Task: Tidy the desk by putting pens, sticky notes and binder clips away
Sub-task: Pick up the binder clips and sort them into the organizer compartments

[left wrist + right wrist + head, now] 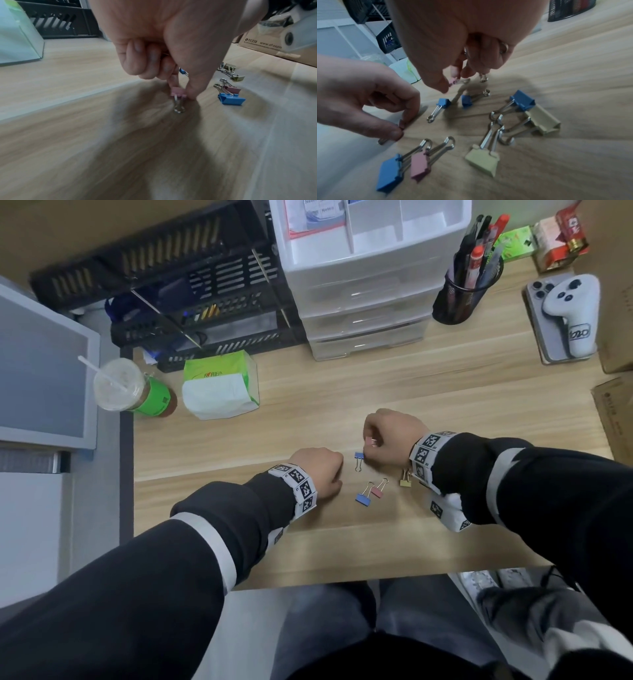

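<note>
Several coloured binder clips lie on the wooden desk (239,446) between my hands. My left hand (329,470) (182,92) pinches a small pink binder clip (178,93) (401,123) that still touches the desk. My right hand (368,446) (453,81) hovers just above the desk, pinching another small pink clip (453,81), with more clips' wire loops (483,77) showing from its curled fingers. Loose on the desk are small blue clips (359,457) (443,103), a bigger blue clip (363,497) (390,174), a pink clip (378,489) (419,166) and yellow clips (406,479) (482,161).
A white drawer unit (363,302) stands at the back middle, a mesh pen cup (462,292) full of pens to its right. Black crates (205,313), a tissue pack (219,385) and a drink cup (120,385) sit back left. A phone with a controller (565,316) and cardboard boxes (613,419) are right.
</note>
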Available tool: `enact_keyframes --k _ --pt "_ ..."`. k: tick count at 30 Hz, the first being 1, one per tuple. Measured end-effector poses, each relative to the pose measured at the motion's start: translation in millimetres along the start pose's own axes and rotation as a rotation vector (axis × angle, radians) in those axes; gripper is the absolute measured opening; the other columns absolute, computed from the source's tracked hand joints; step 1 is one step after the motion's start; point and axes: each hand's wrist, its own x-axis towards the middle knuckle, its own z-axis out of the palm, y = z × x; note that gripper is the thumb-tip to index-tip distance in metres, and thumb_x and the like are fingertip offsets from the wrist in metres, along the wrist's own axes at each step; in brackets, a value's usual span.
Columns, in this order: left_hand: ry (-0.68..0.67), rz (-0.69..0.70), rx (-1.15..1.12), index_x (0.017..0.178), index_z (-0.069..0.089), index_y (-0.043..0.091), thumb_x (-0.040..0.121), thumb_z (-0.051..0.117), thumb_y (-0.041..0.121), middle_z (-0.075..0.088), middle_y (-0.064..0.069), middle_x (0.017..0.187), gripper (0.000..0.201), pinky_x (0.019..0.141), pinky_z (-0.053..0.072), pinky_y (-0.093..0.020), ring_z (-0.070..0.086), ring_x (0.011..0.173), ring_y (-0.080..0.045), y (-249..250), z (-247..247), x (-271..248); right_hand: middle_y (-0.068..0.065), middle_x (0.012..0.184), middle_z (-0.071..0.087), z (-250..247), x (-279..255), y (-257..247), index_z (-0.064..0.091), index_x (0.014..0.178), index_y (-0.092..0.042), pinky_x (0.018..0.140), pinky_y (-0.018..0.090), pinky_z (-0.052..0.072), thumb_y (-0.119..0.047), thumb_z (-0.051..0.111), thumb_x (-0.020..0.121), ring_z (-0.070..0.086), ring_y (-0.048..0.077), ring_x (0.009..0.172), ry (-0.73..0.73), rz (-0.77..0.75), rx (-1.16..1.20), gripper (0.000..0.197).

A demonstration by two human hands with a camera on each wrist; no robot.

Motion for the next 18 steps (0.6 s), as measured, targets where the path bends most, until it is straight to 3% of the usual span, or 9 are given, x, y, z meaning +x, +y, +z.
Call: enact_keyframes --k 3,6,10,14,18 --pt "-0.008 -0.009 0.006 0.102 0.057 0.013 0.088 0.056 0.033 0.065 -0.009 0.096 0.024 0.064 0.043 -0.033 0.064 0.087 -0.032 -2.2 -1.6 0.3 -0.004 0.082 0.065 -9.4 -2.4 2.3 0.058 0.089 -0.017 0.072 0.032 0.049 -0.028 0.066 0.078 0.061 0.020 0.078 0.010 0.120 0.243 0.017" --pt "0.003 -0.054 -0.031 0.102 0.050 0.015 0.083 0.060 0.049 0.065 -0.004 0.091 0.040 0.064 0.048 -0.034 0.063 0.082 -0.030 -4.5 -0.3 -2.3 -0.003 0.083 0.066 -15.0 -8.1 6.0 0.058 0.092 -0.018 0.075 0.033 0.049 -0.026 0.060 0.084 0.060 0.022 0.078 -0.031 0.122 0.304 0.011" --pt "-0.062 -0.158 -0.064 0.086 0.063 0.026 0.072 0.059 0.061 0.068 0.008 0.084 0.038 0.072 0.055 -0.033 0.065 0.078 -0.021 -9.2 1.3 -5.7 -0.003 0.087 0.068 -10.0 -17.3 7.1 0.057 0.091 -0.025 0.078 0.037 0.052 -0.039 0.049 0.085 0.062 0.025 0.084 -0.227 -0.004 0.066 0.017" --pt "-0.129 -0.161 -0.035 0.080 0.070 0.024 0.073 0.058 0.059 0.071 0.007 0.083 0.038 0.070 0.057 -0.033 0.066 0.076 -0.020 -11.8 1.4 -5.1 -0.013 0.077 0.057 -0.5 -27.4 3.8 0.059 0.088 -0.030 0.062 0.026 0.043 -0.048 0.073 0.066 0.057 0.011 0.069 -0.347 -0.082 -0.105 0.032" --pt "-0.123 -0.151 -0.045 0.080 0.069 0.023 0.077 0.058 0.058 0.071 0.007 0.085 0.037 0.068 0.056 -0.032 0.066 0.076 -0.020 -11.8 2.0 -3.1 -0.015 0.074 0.051 9.7 -30.2 1.9 0.057 0.088 -0.030 0.058 0.025 0.036 -0.049 0.081 0.059 0.055 0.012 0.072 -0.379 -0.159 -0.281 0.042"
